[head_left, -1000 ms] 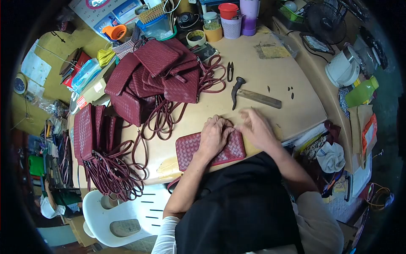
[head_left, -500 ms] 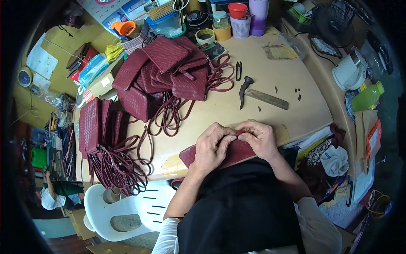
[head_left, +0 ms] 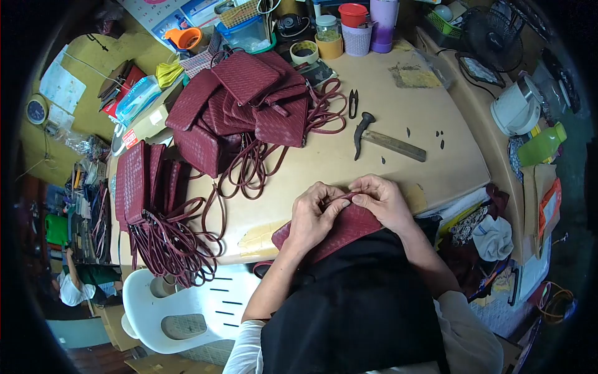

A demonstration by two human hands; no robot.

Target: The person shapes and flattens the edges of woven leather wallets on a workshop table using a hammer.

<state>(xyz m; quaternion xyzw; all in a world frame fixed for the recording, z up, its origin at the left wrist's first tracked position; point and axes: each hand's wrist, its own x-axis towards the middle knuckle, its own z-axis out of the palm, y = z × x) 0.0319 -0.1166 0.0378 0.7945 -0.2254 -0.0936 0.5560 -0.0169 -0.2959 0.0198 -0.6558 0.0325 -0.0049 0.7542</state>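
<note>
A dark red woven pouch [head_left: 349,229] lies at the table's front edge, partly against the black apron. My left hand [head_left: 316,214] pinches its upper edge from the left. From the right, my right hand [head_left: 380,201] pinches the same edge, thumbs close together. What lies between the fingertips is too small to make out. Beyond my hands is a hammer [head_left: 392,144] with a wooden handle, and small black snips [head_left: 353,104] lie above it. Many similar red pouches [head_left: 246,78] are heaped at the back left, with more standing upright [head_left: 132,181] at the left, their straps tangled.
A white plastic chair [head_left: 146,311] stands below the table's left front. Tape rolls [head_left: 304,52], a jar and cups line the back edge. Cloths [head_left: 492,237] are bundled at the right, near a white kettle [head_left: 516,106]. Another person [head_left: 75,290] is at far left.
The pouch has tilted and shifted slightly to the right, with more of its face showing below my hands. My left hand has moved slightly right, still pinching the edge.
</note>
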